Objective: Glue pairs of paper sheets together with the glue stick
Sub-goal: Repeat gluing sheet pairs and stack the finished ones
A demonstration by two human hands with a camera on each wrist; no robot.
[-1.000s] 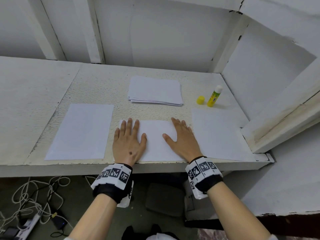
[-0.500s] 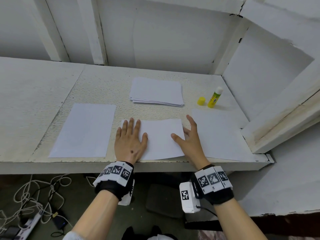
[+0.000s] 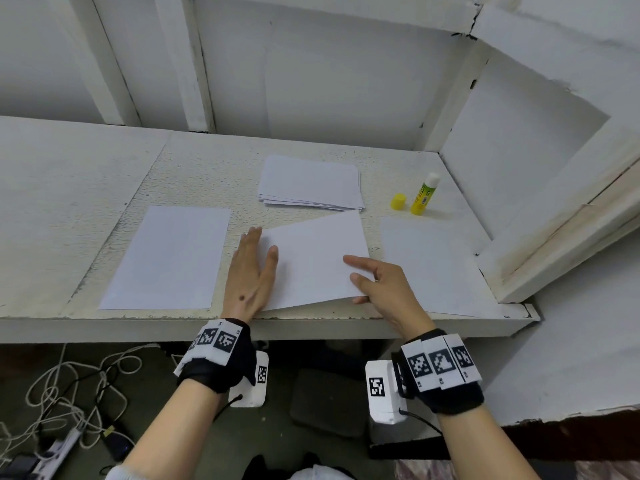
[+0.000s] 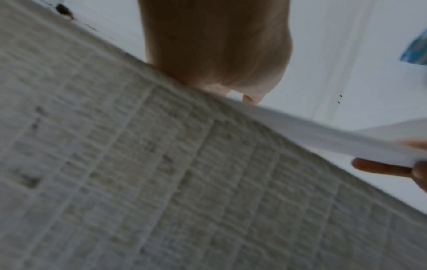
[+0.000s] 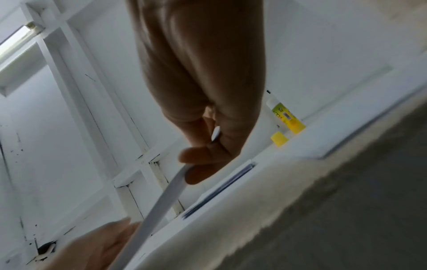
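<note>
Left sheet (image 3: 166, 258): lies flat on the tabletop (image 3: 69, 188), well left of both hands, long side running away from the person.

Left hand (image 3: 251, 275): laid flat, palm down, fingers straight and close together, pointing away; it presses the left edge of the middle sheet (image 3: 315, 258) against the tabletop and grasps nothing (the left wrist view is blurred, showing only the palm over the tabletop's edge).

Middle sheet: white and blank, turned slightly askew; its left side is down under the left hand, its right side is lifted off the tabletop.

Stack (image 3: 310, 183): loose white sheets behind the middle sheet, the edges a little fanned.

Right hand (image 3: 384, 285): comes in from the right, thumb (image 3: 360, 282) on top of the middle sheet's near right corner, index finger stretched over the paper, other fingers curled beneath (the right wrist view shows the edge pinched between thumb and fingers).

Right sheet (image 3: 429, 265): flat on the tabletop, just right of the right hand.

Cap (image 3: 398, 201): yellow, off the stick, standing just left of it.

Glue stick (image 3: 425, 194): yellow-green body, upright, white glue end exposed, behind the right sheet, apart from both hands.
</note>
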